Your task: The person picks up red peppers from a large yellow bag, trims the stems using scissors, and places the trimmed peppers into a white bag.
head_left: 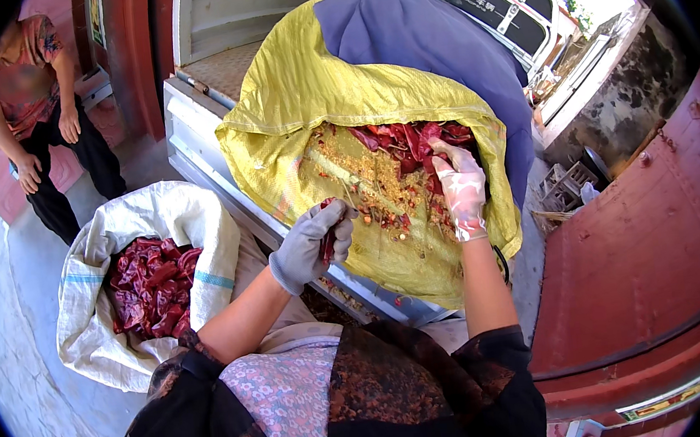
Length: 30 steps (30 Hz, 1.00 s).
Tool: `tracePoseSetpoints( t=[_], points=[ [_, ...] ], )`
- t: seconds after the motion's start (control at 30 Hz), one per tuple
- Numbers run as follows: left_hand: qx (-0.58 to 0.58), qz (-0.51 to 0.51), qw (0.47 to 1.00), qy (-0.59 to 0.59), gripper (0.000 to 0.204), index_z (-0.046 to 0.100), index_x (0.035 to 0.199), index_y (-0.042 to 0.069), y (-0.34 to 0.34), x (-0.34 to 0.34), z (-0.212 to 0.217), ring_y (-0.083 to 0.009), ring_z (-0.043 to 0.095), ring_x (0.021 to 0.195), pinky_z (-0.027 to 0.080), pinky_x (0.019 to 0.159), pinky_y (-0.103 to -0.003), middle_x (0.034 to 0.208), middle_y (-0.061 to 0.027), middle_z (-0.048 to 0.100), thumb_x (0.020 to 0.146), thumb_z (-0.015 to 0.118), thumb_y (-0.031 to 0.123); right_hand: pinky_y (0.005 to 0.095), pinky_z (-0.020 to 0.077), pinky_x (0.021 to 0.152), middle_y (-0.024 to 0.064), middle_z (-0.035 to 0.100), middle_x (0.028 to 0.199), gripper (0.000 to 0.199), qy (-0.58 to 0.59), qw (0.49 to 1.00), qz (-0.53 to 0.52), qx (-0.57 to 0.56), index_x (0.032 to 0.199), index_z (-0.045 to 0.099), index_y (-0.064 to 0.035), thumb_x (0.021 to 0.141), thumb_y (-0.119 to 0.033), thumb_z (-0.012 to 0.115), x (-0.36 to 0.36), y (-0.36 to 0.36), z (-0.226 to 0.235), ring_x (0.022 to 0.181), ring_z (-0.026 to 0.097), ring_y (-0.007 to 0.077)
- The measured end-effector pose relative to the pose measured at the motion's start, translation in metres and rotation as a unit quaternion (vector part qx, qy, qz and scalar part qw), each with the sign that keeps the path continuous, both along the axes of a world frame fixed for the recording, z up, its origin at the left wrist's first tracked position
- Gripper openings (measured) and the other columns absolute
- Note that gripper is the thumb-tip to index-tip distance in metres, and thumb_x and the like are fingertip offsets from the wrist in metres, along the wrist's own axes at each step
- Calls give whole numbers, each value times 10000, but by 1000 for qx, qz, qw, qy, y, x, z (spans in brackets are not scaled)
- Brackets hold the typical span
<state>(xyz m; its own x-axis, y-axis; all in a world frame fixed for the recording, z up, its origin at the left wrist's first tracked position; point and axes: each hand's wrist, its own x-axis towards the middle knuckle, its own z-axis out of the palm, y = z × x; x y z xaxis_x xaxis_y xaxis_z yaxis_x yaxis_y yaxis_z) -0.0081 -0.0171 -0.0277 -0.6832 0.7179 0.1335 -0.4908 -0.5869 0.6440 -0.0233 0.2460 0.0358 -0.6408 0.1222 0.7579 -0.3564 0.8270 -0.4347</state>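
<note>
A yellow woven sack (294,88) lies open in front of me, with dried red chili peppers (397,141) at its mouth and pale seeds and broken bits (371,178) scattered over its lower side. My left hand (306,249), in a grey glove, is closed around a dark red dried chili pepper (329,242) near the sack's front edge. In a pink and white patterned glove, my right hand (461,190) reaches into the pile at the sack's right side. Its fingers are bent onto a dried chili pepper there, partly hidden among the others.
At my left stands an open white sack (80,289) holding dried red chilies (157,286). The yellow sack rests on a metal truck bed (195,120), with purple-blue cloth (407,29) behind it. A person (35,106) sits at the far left. A red metal panel (626,249) is at right.
</note>
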Motion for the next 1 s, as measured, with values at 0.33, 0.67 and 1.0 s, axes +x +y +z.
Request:
tracePoseSetpoints(
  t=[0.33, 0.67, 1.0],
  points=[
    [-35, -46, 998, 34, 293, 523, 786, 126, 20, 1, 10, -83, 505, 553, 402, 482, -214, 688, 22, 525, 935, 467, 372, 285, 495, 500, -3, 622, 856, 301, 18, 942, 86, 325, 1003, 660, -204, 720, -102, 659, 88, -91, -15, 592, 589, 168],
    [-55, -17, 991, 117, 118, 612, 907, 63, 38, -12, -10, -94, 601, 720, 489, 637, -257, 836, -12, 628, 877, 580, 172, 312, 453, 479, 12, 582, 726, 112, -1, 936, 116, 331, 802, 679, -173, 696, -137, 690, 94, -103, -7, 573, 568, 201],
    [-65, 178, 794, 578, 239, 607, 1036, 20, 23, -19, -2, -41, 522, 720, 422, 614, -207, 780, 28, 568, 805, 648, 65, 307, 471, 513, 7, 582, 743, 181, -12, 931, 187, 313, 869, 662, -139, 691, -113, 681, 99, -108, -1, 624, 572, 182]
  ],
)
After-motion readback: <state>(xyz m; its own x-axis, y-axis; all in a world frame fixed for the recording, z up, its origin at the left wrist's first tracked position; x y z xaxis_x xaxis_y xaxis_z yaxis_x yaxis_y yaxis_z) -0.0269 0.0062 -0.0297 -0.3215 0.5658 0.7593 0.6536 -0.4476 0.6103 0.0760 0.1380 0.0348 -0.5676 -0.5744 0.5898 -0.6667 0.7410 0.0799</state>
